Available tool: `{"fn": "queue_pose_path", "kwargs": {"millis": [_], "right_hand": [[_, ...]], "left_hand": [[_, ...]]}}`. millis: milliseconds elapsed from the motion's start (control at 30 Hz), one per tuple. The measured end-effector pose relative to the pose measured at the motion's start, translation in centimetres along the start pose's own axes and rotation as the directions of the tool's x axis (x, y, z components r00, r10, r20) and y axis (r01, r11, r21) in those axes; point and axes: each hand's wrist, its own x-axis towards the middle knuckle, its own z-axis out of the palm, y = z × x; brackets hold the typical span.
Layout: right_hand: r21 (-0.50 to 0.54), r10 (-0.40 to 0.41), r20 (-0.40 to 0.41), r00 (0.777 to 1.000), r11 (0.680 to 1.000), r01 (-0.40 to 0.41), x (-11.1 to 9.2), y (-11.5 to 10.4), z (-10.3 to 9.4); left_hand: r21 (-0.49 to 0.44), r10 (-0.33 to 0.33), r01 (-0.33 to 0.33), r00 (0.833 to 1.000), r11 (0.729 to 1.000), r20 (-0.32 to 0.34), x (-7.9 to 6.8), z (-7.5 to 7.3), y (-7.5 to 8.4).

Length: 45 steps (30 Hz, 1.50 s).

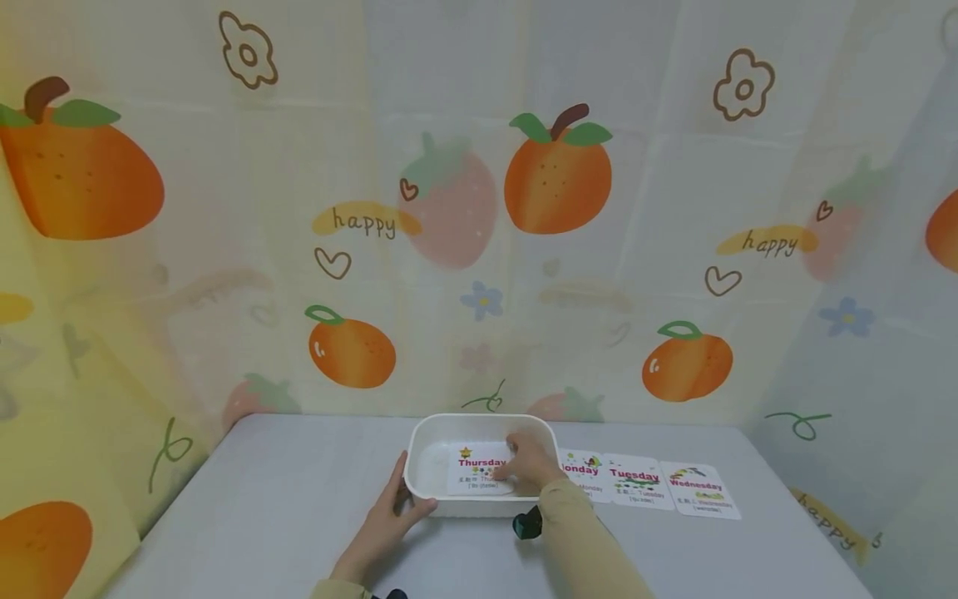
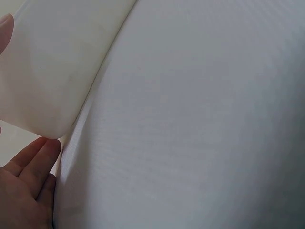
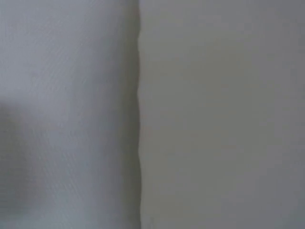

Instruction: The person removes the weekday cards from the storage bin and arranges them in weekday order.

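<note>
A white plastic bin [image 1: 479, 507] stands on the table in the head view. My left hand [image 1: 387, 517] grips its near left corner, thumb at the front rim and fingers along the left side. Inside lies a white card [image 1: 471, 481] printed "Thursday". My right hand [image 1: 533, 462] reaches over the front rim into the bin, thumb and fingers pinching the card's right edge. The left wrist view shows the bin's outer wall [image 2: 52, 67] with fingertips [image 2: 50, 148] against its corner. In the right wrist view a pale wall [image 3: 219, 114] fills the right half; that hand is out of sight.
Right of the bin, a row of cards lies on the table: a Monday card [image 1: 587, 476] partly hidden by the bin and right hand, a Tuesday card [image 1: 638, 482] and a Wednesday card [image 1: 700, 491]. A fruit-printed curtain [image 1: 479, 333] hangs behind the white table [image 1: 314, 466].
</note>
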Motion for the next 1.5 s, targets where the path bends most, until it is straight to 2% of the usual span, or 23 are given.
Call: {"fn": "queue_pose_path", "kwargs": {"millis": [167,467,867,1000,1233,1500], "right_hand": [[-0.024,0.028,-0.030,0.999,0.999,-0.029,0.0,0.0,0.3],[0.019,0.121,-0.017,0.993,0.993,-0.120,0.1,-0.1,0.3],[-0.019,0.135,-0.011,0.991,0.991,-0.136,-0.4,-0.1,0.1],[-0.025,0.131,-0.021,0.991,0.991,-0.131,-0.5,-0.3,0.1],[0.067,0.073,-0.051,0.996,0.995,-0.069,-0.9,-0.9,0.0],[0.047,0.019,-0.093,0.995,0.999,-0.015,-0.5,-1.4,0.0]], "left_hand": [[0.004,0.005,-0.005,1.000,1.000,0.003,-0.1,0.1,0.1],[0.009,-0.005,0.005,1.000,1.000,-0.003,0.4,0.2,-0.7],[0.003,0.001,-0.001,1.000,1.000,-0.003,0.4,0.2,-0.6],[-0.001,0.013,-0.013,1.000,1.000,-0.004,0.2,0.1,-0.5],[-0.009,0.009,-0.009,1.000,1.000,-0.003,0.5,0.0,-0.6],[-0.008,0.010,-0.010,1.000,1.000,-0.002,0.4,0.1,-0.5]]}}
